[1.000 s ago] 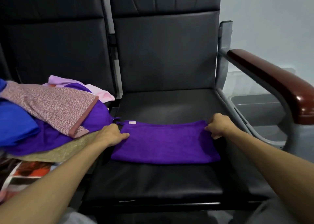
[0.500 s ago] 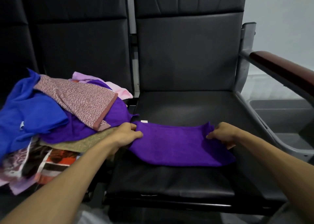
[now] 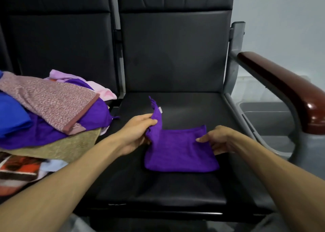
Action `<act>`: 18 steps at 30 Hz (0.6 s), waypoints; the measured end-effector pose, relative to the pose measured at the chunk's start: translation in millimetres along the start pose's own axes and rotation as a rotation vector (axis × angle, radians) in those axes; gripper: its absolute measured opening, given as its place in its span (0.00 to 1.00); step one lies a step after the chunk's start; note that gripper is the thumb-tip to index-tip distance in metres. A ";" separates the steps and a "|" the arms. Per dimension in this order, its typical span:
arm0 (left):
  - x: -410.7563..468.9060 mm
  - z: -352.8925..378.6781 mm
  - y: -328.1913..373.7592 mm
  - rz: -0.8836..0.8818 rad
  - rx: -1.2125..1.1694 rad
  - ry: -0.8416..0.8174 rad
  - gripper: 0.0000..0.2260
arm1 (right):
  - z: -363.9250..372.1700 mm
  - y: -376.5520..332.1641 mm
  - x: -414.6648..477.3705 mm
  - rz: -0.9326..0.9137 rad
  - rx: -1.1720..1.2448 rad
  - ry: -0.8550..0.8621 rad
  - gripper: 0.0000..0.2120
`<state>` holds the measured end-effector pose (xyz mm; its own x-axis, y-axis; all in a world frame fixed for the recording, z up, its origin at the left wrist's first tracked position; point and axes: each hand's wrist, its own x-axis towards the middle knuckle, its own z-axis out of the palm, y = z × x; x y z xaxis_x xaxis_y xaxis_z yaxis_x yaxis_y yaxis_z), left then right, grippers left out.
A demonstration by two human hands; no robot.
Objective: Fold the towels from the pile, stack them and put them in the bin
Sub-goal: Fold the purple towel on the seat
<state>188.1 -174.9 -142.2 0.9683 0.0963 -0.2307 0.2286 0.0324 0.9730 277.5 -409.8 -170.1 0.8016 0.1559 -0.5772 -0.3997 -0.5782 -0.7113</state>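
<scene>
Far left, on the neighbouring seat, a heaped pile of loose towels (image 3: 52,112) in blue, speckled pink, purple and tan sits waiting, well apart from the action.

Here's the left hand (image 3: 139,135): its fingers (image 3: 149,121) are clenched around the left end of the small purple terry towel (image 3: 179,152), holding that end up off the cushion. The raised end stands nearly upright, its ruffled tip pointing up and away towards the backrest, with a little white tag (image 3: 160,110) showing on its right edge.

The rest of the purple towel lies flat on the black leather seat cushion (image 3: 175,187), near the middle of it. It is doubled over into a squarish pad, long axis running left to right, near edge smooth and rounded, colour deep and even.

At the towel's right edge, the right hand (image 3: 219,140) is grasping the cloth, thumb on top, the other fingers curled at the edge.

Further right come the glossy dark-red wooden armrest (image 3: 281,91) and, beyond it, the grey plastic bin (image 3: 263,116) down on the floor.
</scene>
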 end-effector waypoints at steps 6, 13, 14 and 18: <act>22.7 67.0 -8.9 0.026 0.115 -0.077 0.11 | -20.7 14.0 5.5 -0.021 0.130 -0.115 0.10; 41.1 121.8 -36.6 -0.013 0.405 -0.144 0.16 | -23.4 25.1 10.2 -0.083 0.163 -0.139 0.10; 42.1 125.0 -38.8 -0.021 0.441 -0.155 0.18 | -23.5 25.9 10.1 -0.087 0.167 -0.141 0.10; 37.9 126.5 -38.1 -0.043 0.416 -0.257 0.24 | -27.2 27.9 6.6 -0.106 0.183 -0.122 0.07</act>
<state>228.9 -298.4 -186.8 0.9388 -0.1464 -0.3117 0.2391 -0.3742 0.8960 283.8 -446.7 -182.9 0.7884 0.3100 -0.5313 -0.3985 -0.4006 -0.8251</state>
